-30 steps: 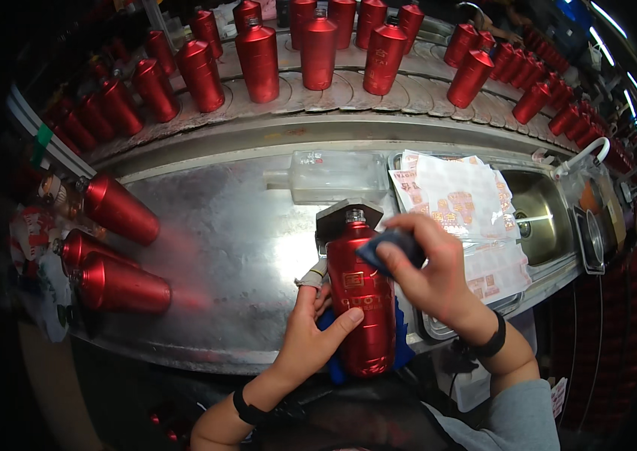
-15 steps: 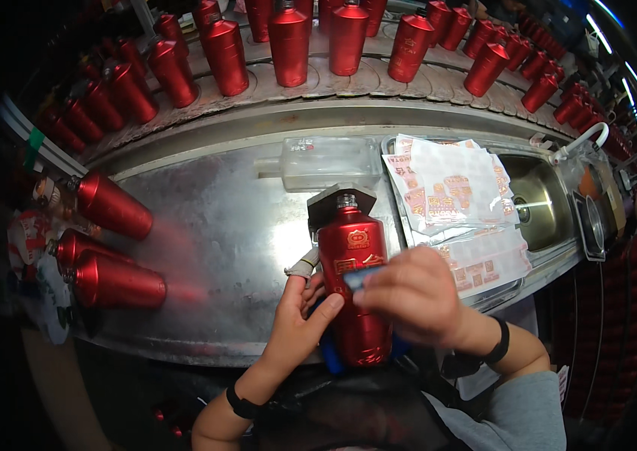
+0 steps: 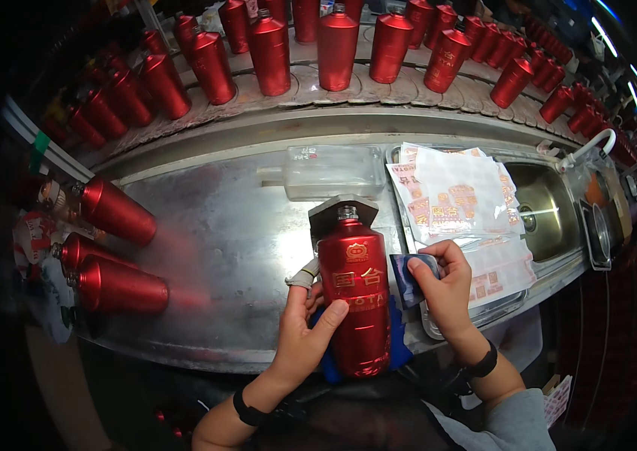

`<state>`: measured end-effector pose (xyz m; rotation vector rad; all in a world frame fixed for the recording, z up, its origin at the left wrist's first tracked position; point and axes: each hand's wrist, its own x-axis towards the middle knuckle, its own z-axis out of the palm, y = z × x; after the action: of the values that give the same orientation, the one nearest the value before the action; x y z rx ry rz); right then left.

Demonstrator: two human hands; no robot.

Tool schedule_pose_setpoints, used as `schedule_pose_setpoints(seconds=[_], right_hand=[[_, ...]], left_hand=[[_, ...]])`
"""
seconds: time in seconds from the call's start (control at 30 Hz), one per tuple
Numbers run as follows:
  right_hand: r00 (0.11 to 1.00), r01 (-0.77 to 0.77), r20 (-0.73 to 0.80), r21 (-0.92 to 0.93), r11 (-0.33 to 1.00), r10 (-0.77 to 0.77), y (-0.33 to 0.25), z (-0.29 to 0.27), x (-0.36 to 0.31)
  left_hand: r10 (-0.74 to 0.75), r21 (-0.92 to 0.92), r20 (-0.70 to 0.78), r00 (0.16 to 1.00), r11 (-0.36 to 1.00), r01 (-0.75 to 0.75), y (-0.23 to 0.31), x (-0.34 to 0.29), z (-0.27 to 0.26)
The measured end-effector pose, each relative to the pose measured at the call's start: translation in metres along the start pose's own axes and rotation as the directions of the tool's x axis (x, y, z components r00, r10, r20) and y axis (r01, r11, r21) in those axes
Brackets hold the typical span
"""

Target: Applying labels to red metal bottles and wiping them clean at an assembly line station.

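A glossy red bottle with gold lettering and a bare threaded neck lies in front of me, neck pointing away. Its neck rests at a dark angular block, and a blue cloth shows beneath its body. My left hand grips its left side, thumb on the front, with a grey wrap on one finger. To the right of the bottle and apart from it, my right hand pinches a thin, flat dark-blue piece between thumb and fingers.
Printed transfer sheets lie on a tray beside a metal sink. A clear rectangular bottle lies behind the block. Several red bottles lie at the left. More stand on the curved conveyor beyond the metal table.
My right hand has drawn the flat blue piece off the bottle's front to the right, uncovering the gold lettering. My left hand keeps its grip. Bottles on the conveyor have shifted right.
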<state>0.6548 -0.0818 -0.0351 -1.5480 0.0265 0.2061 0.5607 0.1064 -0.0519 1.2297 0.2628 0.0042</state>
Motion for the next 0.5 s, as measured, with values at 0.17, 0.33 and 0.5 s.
schedule_pose_setpoints(seconds=[0.17,0.33,0.5], right_hand=[[0.973,0.220,0.065,0.027,0.975,-0.222,-0.022,0.018,-0.024],[0.991,0.125,-0.022,-0.242,0.962,-0.134,0.002,-0.006,0.006],[0.867,0.496,0.213,-0.295,0.816,-0.450,-0.019,0.013,-0.026]], left_hand=[[0.014,-0.095,-0.008,1.000,0.995,-0.014,0.005,0.000,0.001],[0.035,0.134,0.035,0.999,0.990,-0.040,-0.002,-0.004,-0.016],[-0.022,0.042,0.137,0.990,0.999,0.017,0.011,-0.008,-0.015]])
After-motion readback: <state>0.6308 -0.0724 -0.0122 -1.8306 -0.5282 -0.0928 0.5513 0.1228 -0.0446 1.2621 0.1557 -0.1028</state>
